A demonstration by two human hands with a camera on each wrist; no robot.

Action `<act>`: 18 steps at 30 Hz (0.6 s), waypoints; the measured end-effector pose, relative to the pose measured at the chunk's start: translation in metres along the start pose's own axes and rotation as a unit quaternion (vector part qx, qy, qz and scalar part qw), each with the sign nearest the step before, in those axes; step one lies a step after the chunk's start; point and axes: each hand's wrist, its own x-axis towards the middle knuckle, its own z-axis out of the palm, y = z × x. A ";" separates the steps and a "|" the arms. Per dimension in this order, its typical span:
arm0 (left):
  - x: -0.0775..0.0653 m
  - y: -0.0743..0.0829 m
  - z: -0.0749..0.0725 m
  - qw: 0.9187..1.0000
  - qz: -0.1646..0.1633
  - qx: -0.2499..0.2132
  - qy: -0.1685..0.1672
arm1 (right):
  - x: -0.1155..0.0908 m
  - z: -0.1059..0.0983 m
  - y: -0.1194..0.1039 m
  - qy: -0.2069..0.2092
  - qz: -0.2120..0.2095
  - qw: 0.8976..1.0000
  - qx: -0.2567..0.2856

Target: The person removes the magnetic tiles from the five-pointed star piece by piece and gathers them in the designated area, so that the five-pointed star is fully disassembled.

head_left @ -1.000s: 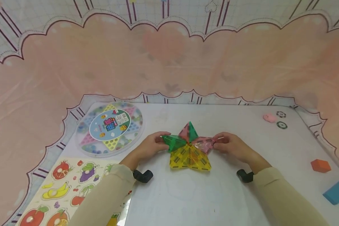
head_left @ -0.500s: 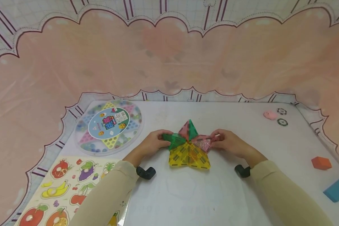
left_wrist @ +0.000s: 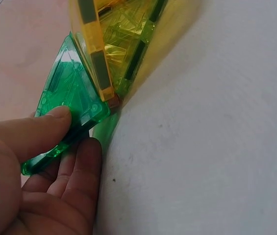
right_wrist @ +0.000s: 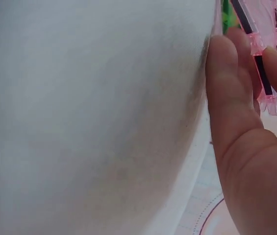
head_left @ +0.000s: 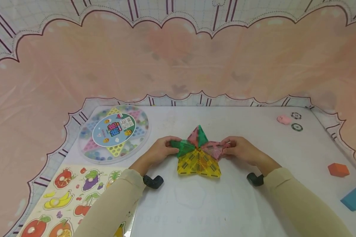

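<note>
A star-like shape of clear magnetic tiles stands on the white table, with yellow tiles (head_left: 199, 164) in front, a pink and green point at the back, green tiles at left and pink ones at right. My left hand (head_left: 160, 152) pinches the green tiles (left_wrist: 72, 93) between thumb and fingers, the thumb on the upper face in the left wrist view. At the other side my right hand (head_left: 240, 150) pinches the pink tiles (head_left: 214, 150). In the right wrist view, thumb and fingers lie on either side of a pink tile (right_wrist: 258, 49); most of the shape is out of that view.
A round Chinese checkers set (head_left: 114, 133) lies at the back left. In front of it is a fruit puzzle board (head_left: 68, 187), partly under the left sleeve. At right are an orange block (head_left: 338, 170), a blue block (head_left: 355, 198), a pink figure (head_left: 283, 119) and two round chips (head_left: 296, 127).
Both hands keep their hold at the sides of the tile shape, having moved slightly inward on it over the last second. The head view has shifted a little.
</note>
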 end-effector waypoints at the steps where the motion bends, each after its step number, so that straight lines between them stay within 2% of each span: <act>1: 0.000 0.000 0.000 1.000 -0.001 0.000 0.000 | -0.001 0.000 0.001 -0.004 0.001 1.000 0.010; 3: 0.001 0.000 0.000 1.000 -0.002 -0.002 0.001 | -0.002 -0.001 0.002 -0.013 0.005 0.999 0.034; 6: 0.004 -0.002 0.002 1.000 -0.002 -0.007 0.001 | -0.006 -0.005 0.007 -0.015 0.012 0.999 0.040; 9: 0.011 -0.011 0.004 1.000 -0.005 -0.018 -0.002 | -0.013 -0.014 0.012 -0.012 0.016 0.999 0.042; 14: 0.022 -0.028 0.004 1.000 -0.005 -0.012 0.003 | -0.029 -0.042 0.024 0.007 0.027 0.999 0.024; 18: 0.022 -0.032 0.002 1.000 0.007 0.005 0.013 | -0.041 -0.069 0.035 0.049 0.037 0.998 0.007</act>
